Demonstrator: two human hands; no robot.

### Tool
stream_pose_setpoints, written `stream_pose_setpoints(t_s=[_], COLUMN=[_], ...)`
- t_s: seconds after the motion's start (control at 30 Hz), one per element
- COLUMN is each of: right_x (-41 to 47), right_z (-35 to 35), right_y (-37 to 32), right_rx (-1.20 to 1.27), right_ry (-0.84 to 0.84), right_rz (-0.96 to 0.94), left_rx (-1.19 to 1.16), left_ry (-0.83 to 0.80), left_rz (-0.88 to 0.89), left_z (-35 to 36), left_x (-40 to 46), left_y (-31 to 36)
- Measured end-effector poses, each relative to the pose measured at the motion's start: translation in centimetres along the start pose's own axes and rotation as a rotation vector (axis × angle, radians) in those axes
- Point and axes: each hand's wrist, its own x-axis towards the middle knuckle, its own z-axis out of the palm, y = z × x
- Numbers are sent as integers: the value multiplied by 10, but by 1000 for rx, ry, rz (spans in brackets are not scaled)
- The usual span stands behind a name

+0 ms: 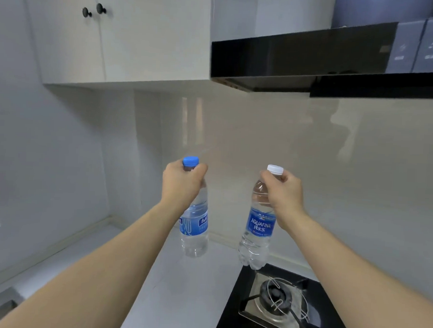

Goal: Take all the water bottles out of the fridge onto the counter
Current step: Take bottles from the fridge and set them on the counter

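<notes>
Plainly readable, "AQUAFINA" marks the blue label of the white-capped water bottle (pixel 258 225), gripped at the neck by the right hand's (pixel 285 191) curled fingers above the gas stove's (pixel 274 302) edge. Beside it, the left hand (pixel 181 183) grips the blue-capped water bottle (pixel 195 225), its label unreadable, over the counter (pixel 180 286); both hold clear water.

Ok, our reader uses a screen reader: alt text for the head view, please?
Two hands each hold a water bottle by the neck above a kitchen counter: left hand the blue-capped bottle, right hand the white-capped Aquafina bottle, near a gas burner.
</notes>
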Motion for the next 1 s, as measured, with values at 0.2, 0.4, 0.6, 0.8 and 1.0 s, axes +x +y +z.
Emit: stream_pose_setpoints(t_s=[0.2,0.4,0.6,0.8,1.0], right_x=[30,78,122,143,149], right_z=[54,110,161,223,296], right_y=[43,73,91,125,170], right_rx=[0,21,38,19,-24], right_ry=[-84,-142,-211,-291,-316], right_rz=[49,56,28,80,106], left_rx=[17,82,102,116,73], left_ry=[50,121,183,224,249], left_rz=[-83,-121,-122,-177,-257], left_z=[-20,-28,-38,-65,-110], left_x=[35,84,132,170,212], left_y=[-45,-77,-98,-137,-186])
